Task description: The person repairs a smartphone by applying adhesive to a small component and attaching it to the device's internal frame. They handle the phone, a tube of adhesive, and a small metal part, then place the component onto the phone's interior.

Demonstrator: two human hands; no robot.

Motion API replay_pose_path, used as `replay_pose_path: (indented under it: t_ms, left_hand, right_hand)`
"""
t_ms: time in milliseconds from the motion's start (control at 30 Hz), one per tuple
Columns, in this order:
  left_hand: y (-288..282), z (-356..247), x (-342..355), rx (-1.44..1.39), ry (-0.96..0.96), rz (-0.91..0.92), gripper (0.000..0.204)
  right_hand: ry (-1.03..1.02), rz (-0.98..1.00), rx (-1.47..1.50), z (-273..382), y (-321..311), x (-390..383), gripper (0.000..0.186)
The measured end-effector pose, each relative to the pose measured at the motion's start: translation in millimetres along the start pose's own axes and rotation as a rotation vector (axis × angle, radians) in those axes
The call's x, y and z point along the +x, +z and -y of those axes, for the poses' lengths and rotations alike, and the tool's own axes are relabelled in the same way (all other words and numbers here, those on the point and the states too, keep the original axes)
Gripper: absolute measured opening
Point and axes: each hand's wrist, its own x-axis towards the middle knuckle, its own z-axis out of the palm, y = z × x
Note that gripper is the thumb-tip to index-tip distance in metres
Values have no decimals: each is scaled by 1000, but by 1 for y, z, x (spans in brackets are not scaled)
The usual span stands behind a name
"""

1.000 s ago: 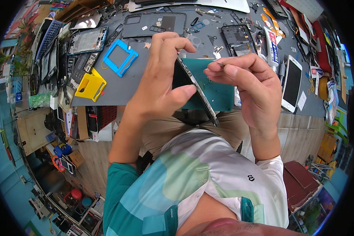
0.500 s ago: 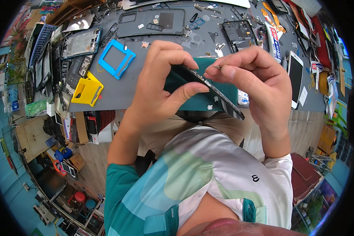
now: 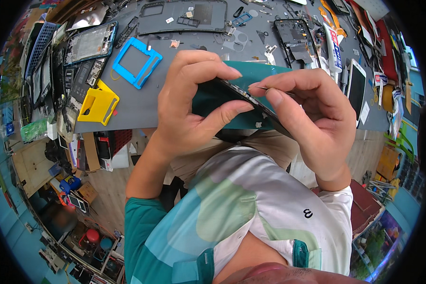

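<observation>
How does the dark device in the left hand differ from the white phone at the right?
Pose: the dark device is held up, tilted, in the left hand; the white phone lies on the desk.
View: the dark device turns a narrow edge to the camera; the white phone shows its front.
Colour: the dark device is blackish with pale bits along its edge; the white phone has white borders around black.
Both are thin slabs.

One dark flat device (image 3: pixel 242 93); one thin tool (image 3: pixel 265 88). One green mat (image 3: pixel 258 70) at the near edge of the desk (image 3: pixel 139 111). Toward its left edge: one blue frame (image 3: pixel 127 75), one yellow holder (image 3: pixel 100 101), one blue-rimmed phone shell (image 3: pixel 90 43). Toward its right edge: one white phone (image 3: pixel 357 86), one white tube (image 3: pixel 333 49). By the far edge, one broad grey panel (image 3: pixel 208 21); loose parts (image 3: pixel 270 53), too many to count.
</observation>
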Motion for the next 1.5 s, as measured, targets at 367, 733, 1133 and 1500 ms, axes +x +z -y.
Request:
replay_pose_path:
  t_ms: [367,733,1133,1500]
  left_hand:
    - [-4,-3,1,19,14,15,54]
    - [-2,-2,3,27,36,0,42]
    - [-2,-3,3,30,20,2,41]
    - [-1,-3,4,33,25,-4,41]
  right_hand:
    - [-115,41,-188,1,7,-6,14]
    - [-481,51,-488,-13,9,-4,30]
    - [-572,8,-576,-17,12,-3,33]
    - [-460,29,-515,-13,11,-7,29]
